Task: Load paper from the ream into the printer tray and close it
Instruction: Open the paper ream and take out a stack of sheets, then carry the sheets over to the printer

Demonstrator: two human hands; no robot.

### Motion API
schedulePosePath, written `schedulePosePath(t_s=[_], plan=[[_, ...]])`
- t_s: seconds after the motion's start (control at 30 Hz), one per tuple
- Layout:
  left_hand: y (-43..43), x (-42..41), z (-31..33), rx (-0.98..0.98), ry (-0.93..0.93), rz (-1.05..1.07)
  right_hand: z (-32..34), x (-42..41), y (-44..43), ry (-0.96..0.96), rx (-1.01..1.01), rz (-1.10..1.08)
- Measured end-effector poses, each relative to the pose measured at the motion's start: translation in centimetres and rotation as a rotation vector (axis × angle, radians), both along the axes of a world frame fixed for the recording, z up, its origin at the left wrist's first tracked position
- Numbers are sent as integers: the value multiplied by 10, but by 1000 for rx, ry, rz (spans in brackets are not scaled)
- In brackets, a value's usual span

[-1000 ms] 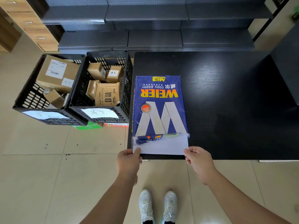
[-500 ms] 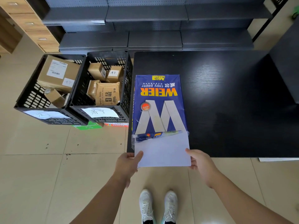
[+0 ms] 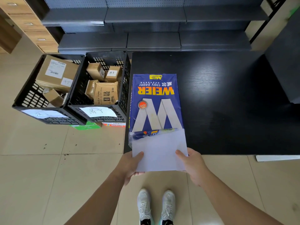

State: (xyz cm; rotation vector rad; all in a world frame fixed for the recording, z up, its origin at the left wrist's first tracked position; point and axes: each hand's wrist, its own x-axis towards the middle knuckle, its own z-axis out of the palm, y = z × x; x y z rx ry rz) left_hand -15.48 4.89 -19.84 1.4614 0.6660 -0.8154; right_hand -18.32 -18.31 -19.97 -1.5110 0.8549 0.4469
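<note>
Sliding further out of the blue ream (image 3: 155, 103) than a second ago, the white paper stack (image 3: 159, 151) is now overhanging the near edge of the black desk (image 3: 227, 103) — only its far end is still sitting inside the torn wrapper. Both hands are moving with it: the left hand (image 3: 129, 166) and the right hand (image 3: 193, 166) are pinching its side edges, thumbs on top, fingers underneath. No printer is showing yet — loading is still ahead.

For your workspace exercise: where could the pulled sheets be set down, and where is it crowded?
Free: the black table right of the blue ream, up to the dark block; also behind the ream. Crowded: both crates, full of boxes.
</note>
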Motion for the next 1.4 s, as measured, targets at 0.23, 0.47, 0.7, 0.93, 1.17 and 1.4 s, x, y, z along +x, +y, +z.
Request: schedulePosePath(t_s=[0.23,0.47,0.7,0.93,1.17,1.4], plan=[[-4,-51,29,47,-77,26,11,-45,4,-20,-61,25],[3,-98,53,36,-101,-7,27,-92,10,-29,-59,29],[22,-154,61,13,-131,-55,42,-151,29,-43,-70,-14],[37,-208,86,-4,-209,-122,77,-222,50,-131,-38,-124],[-18,-226,144,1,-312,-339,132,-296,16,-182,-80,-352],[-155,-243,211,-67,-512,-660,194,-367,-78,-290,-179,-665]])
